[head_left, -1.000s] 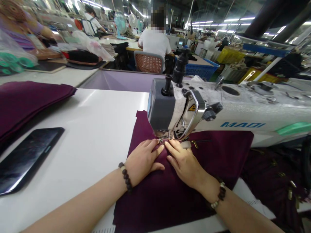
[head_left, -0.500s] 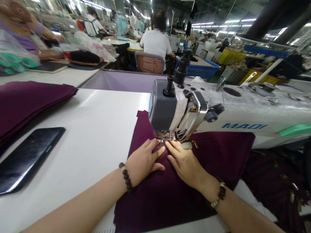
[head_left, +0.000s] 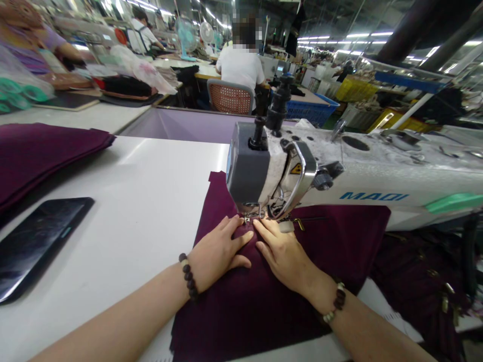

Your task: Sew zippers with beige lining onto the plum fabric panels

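Phone (head_left: 37, 246), dark screen up, flat on white bench (head_left: 151, 191), about 9 o'clock from the hands. Folded maroon fabric stack (head_left: 41, 156) at 10 o'clock, well apart from them.

Left hand (head_left: 217, 251): palm down, flat on the maroon fabric piece (head_left: 241, 306), fingers loosely spread and pointing to 1 o'clock, tips just short of the presser foot (head_left: 252, 217). Thumb tucked toward 3 o'clock. Not gripping, only pressing down. Bead bracelet (head_left: 187, 276) on the wrist.

The fabric piece lies on the bench under the machine head and runs from the near edge at 6 o'clock back past the needle at 12.

Right hand (head_left: 281, 254): also palm down and flat on the fabric, fingers together and pointing to 11 o'clock, index tip just beside the presser foot. It nearly touches the left hand. Second bracelet (head_left: 334, 304) on that wrist.

Sewing machine (head_left: 358, 171), white, its arm runs off to 3 o'clock. Zipper pull (head_left: 300, 223) just right of the foot.

A seated person's white-shirted back (head_left: 241, 63) far off at 12 o'clock.
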`<state>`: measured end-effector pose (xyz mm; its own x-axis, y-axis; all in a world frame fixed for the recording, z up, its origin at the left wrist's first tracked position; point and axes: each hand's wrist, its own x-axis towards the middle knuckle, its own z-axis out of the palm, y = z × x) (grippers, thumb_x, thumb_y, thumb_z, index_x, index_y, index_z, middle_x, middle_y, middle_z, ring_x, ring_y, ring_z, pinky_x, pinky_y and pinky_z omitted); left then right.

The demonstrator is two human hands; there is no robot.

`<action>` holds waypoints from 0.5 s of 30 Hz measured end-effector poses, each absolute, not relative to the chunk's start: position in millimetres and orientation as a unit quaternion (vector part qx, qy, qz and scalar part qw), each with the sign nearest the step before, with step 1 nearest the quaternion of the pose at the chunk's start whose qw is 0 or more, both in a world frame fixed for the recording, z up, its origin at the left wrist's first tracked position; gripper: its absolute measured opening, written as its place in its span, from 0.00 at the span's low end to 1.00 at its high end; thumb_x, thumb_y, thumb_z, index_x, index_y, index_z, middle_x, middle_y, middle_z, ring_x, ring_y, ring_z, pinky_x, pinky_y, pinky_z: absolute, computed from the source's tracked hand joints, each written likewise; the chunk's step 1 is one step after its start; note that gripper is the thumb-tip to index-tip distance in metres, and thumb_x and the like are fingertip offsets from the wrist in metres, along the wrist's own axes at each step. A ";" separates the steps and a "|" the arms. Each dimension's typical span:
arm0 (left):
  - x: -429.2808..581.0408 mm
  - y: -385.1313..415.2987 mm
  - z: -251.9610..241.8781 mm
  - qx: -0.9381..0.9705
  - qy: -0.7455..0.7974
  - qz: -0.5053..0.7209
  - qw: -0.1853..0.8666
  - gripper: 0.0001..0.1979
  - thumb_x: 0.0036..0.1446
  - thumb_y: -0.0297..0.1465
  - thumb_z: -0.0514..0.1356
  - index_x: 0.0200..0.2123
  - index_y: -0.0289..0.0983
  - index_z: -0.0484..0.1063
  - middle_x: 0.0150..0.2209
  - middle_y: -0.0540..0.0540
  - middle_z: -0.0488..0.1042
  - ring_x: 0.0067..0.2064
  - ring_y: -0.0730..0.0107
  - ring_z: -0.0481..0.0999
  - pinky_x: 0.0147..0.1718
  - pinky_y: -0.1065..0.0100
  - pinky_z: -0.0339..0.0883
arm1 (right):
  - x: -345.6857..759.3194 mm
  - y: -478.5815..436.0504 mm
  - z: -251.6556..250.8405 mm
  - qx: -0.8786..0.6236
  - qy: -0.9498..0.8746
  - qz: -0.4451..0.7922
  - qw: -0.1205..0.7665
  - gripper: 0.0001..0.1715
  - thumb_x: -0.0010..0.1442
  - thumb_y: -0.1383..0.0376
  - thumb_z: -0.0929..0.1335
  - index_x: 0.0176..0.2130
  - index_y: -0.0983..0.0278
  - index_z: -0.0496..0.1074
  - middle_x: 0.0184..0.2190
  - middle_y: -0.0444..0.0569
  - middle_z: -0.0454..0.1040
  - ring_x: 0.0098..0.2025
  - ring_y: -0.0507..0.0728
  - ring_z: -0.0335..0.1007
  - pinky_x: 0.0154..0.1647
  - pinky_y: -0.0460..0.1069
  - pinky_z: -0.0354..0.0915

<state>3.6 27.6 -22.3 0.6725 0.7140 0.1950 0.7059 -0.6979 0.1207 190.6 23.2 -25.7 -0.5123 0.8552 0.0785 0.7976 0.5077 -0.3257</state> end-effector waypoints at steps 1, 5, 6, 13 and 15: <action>3.6 27.8 -22.6 0.914 0.389 0.116 0.018 0.27 0.47 0.44 0.61 0.47 0.32 0.68 0.48 0.33 0.64 0.50 0.51 0.66 0.48 0.54 0.64 | 190.7 23.2 -25.9 -0.481 -0.859 0.127 0.118 0.25 0.63 0.65 0.57 0.58 0.66 0.55 0.56 0.51 0.59 0.58 0.60 0.52 0.59 0.63 0.47; 4.2 29.3 -22.7 0.911 0.396 0.114 0.023 0.29 0.47 0.45 0.61 0.47 0.30 0.66 0.47 0.35 0.66 0.50 0.53 0.66 0.49 0.55 0.63 | 190.3 23.0 -26.7 -0.487 -0.855 0.129 0.125 0.24 0.62 0.65 0.57 0.57 0.67 0.57 0.54 0.53 0.61 0.58 0.61 0.51 0.59 0.64 0.47; 4.6 29.7 -22.4 0.909 0.401 0.111 0.026 0.30 0.46 0.45 0.61 0.47 0.29 0.66 0.47 0.35 0.66 0.50 0.54 0.66 0.49 0.56 0.62 | 190.2 22.9 -26.7 -0.487 -0.855 0.128 0.126 0.24 0.62 0.66 0.58 0.57 0.67 0.57 0.54 0.53 0.61 0.58 0.61 0.51 0.59 0.64 0.47; 5.1 31.8 -19.8 0.906 0.408 0.105 0.052 0.32 0.47 0.46 0.60 0.48 0.28 0.64 0.47 0.35 0.66 0.49 0.54 0.66 0.49 0.57 0.63 | 189.6 22.3 -24.6 -0.486 -0.856 0.119 0.131 0.24 0.61 0.66 0.59 0.57 0.67 0.58 0.54 0.54 0.61 0.57 0.61 0.52 0.58 0.64 0.47; 4.4 32.2 -19.8 0.906 0.405 0.106 0.055 0.30 0.47 0.46 0.60 0.47 0.28 0.65 0.47 0.35 0.65 0.49 0.54 0.66 0.49 0.57 0.63 | 189.7 22.3 -24.3 -0.486 -0.856 0.119 0.129 0.24 0.61 0.66 0.59 0.57 0.68 0.58 0.54 0.54 0.61 0.58 0.61 0.52 0.59 0.64 0.47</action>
